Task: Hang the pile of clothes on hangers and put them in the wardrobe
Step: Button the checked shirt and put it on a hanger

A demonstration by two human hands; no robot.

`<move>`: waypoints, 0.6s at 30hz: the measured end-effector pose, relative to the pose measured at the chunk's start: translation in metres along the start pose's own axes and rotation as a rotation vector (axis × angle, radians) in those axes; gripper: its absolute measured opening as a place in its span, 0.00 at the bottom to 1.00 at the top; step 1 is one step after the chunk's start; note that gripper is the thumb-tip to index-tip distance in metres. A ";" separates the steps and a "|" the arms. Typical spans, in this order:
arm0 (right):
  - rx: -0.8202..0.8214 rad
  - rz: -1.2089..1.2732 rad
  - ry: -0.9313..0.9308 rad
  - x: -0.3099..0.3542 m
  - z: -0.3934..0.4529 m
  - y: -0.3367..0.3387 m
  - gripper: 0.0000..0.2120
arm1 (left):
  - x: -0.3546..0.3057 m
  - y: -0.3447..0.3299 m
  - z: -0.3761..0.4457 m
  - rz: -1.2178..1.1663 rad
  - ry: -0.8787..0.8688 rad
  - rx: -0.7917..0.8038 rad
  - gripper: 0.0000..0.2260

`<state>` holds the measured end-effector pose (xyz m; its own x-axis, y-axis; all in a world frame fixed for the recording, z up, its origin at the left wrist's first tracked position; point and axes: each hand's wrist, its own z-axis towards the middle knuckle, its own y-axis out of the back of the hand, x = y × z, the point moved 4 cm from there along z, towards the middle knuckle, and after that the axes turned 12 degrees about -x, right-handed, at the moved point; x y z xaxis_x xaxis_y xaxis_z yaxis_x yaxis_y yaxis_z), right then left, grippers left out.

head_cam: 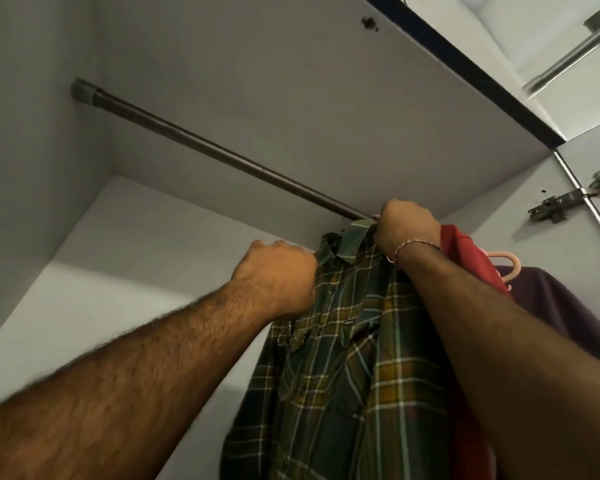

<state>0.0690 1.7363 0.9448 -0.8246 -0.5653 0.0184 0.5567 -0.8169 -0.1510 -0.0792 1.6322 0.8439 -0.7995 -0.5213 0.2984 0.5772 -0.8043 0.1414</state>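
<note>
One dark metal hanging rail (201,142), round in section with a grey end socket, runs across the pale, smooth-panelled wardrobe (291,81) interior. All positions below are given relative to this rail.

Three garments are counted, all at the rail's near right end. The first is a plaid shirt (340,358) in green, yellow and white checks, woven cloth with a folded collar and a small chest label; it hangs directly below the rail. Just right of it is one red garment (461,247), and beyond that one purple garment (568,306) of plain matte fabric. One pink hanger (511,263) shows its curved shoulder between the red and purple pieces (the plaid shirt's own hanger is hidden).

Two bare hands are raised, set apart. The left hand (278,275), below the rail, is curled into the shirt's left shoulder, gripping the cloth. The right hand (407,226), with a thin braided wristband (413,249), is fisted at the collar right at the rail; what its fingers enclose cannot be told.

One metal door hinge (568,199) sits far right of the rail.
</note>
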 end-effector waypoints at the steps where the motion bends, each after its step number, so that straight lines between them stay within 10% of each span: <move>1: -0.009 -0.008 0.010 0.001 0.001 0.002 0.05 | -0.003 0.000 0.000 0.004 -0.006 0.003 0.11; 11: 0.064 0.025 -0.035 -0.026 -0.004 0.023 0.06 | -0.020 0.017 -0.011 -0.025 0.043 -0.006 0.12; 18: -0.019 -0.054 0.328 -0.023 -0.058 0.053 0.22 | -0.046 0.038 -0.054 -0.031 0.103 -0.077 0.23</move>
<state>0.1118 1.7128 0.8785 -0.8432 -0.4518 -0.2914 0.5116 -0.8409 -0.1767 -0.0298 1.6100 0.7844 -0.8321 -0.5189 0.1958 0.5403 -0.8381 0.0748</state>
